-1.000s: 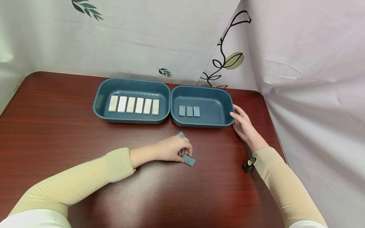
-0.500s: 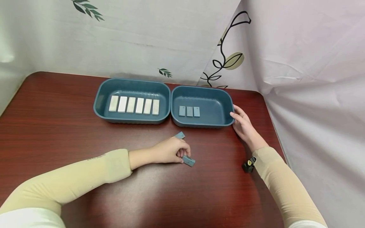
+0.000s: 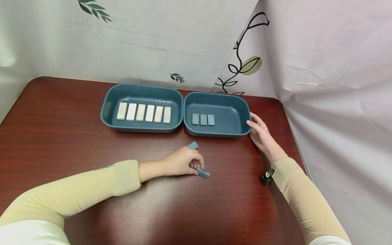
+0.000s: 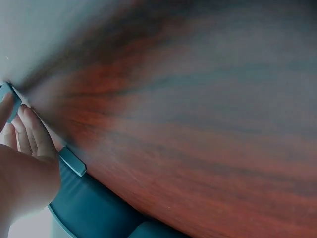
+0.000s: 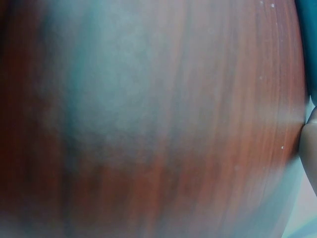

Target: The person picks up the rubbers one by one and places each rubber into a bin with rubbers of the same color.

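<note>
My left hand (image 3: pixel 180 161) pinches one end of a small blue-grey rectangular block (image 3: pixel 202 173) above the middle of the table; in the left wrist view that block (image 4: pixel 11 101) shows between thumb and fingers. Just beyond the hand lies a second blue-grey block (image 3: pixel 193 145), partly hidden by it. At the right, my right hand (image 3: pixel 261 136) grips the end wall of a blue plastic bin (image 3: pixel 220 133), thumb over the rim and fingers outside. Three blue-grey blocks (image 3: pixel 203 119) stand in a row on that bin's left side. The right wrist view catches only a fingertip (image 5: pixel 310 148).
A second blue bin (image 3: pixel 141 130) adjoins the first on its left and holds a row of several whitish blocks (image 3: pixel 141 112). Both stand near the back edge of the reddish-brown table (image 3: pixel 76 143). White patterned cloth (image 3: pixel 137 44) hangs behind and to the right.
The left hand has drawn back slightly to the left, and the block in its fingers has turned so another side shows. The right hand and both bins stay put.
</note>
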The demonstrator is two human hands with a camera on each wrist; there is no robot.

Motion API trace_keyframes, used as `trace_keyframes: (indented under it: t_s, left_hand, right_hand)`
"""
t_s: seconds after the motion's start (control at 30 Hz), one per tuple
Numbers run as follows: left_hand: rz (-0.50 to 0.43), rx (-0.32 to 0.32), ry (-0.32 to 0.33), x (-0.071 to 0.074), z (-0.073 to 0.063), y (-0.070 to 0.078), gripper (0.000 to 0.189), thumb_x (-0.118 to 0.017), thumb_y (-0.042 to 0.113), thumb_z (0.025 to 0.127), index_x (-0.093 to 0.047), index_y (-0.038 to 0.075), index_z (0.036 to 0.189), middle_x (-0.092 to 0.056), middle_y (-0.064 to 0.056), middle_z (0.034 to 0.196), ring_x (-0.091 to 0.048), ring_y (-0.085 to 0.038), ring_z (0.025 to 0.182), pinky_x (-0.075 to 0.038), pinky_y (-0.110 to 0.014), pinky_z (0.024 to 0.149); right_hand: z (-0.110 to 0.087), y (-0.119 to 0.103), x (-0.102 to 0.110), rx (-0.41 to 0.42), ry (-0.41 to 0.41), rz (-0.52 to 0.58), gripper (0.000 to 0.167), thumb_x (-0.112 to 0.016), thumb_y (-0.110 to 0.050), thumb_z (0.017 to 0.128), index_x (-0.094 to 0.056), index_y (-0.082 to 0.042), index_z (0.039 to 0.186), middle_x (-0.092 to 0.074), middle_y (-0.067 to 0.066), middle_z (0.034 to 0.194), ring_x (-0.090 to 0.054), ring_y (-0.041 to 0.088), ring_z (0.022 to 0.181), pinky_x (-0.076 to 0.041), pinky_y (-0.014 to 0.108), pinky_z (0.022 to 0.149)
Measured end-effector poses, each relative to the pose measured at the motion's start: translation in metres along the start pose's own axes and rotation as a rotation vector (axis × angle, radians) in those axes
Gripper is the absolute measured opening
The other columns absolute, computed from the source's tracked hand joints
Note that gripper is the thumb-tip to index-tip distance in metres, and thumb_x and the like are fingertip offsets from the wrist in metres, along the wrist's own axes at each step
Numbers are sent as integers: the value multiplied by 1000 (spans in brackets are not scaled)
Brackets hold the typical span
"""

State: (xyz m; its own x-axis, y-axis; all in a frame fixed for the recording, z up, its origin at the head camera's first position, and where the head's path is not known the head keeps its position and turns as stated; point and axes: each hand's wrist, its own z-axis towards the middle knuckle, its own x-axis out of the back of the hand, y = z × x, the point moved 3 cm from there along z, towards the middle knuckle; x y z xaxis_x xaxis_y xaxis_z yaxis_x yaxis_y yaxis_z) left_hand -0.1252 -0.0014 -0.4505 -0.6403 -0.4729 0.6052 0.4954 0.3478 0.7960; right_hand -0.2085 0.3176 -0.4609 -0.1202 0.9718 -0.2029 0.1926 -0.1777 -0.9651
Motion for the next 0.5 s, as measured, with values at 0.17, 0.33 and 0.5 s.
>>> trace_keyframes:
  t_s: [0.17,0.33,0.5]
  left_hand:
    - [9,-3,8,1,2,1,20,-90,4,83,-80,16,96,-73,4,91,-66,-1,80,-56,-15,75]
    - [0,-19,8,4,5,3,20,-90,4,84,-80,15,98,-74,3,93,-67,-1,81,-57,-14,75]
    - [-13,-30,25,10,10,7,19,-90,4,84,-80,14,98,-74,2,94,-66,1,80,-58,-14,76]
  right_hand:
    - [1,0,0,1,3,12,35,-43,-5,111,-48,-14,145,-60,-7,131,-60,7,119,-46,20,103]
    - [1,0,0,-5,5,14,37,-43,-5,111,-46,-13,147,-59,-7,132,-60,7,119,-46,20,103]
    - [1,0,0,-4,6,22,35,-43,-4,111,-47,-14,145,-60,-7,131,-60,7,119,-46,20,103]
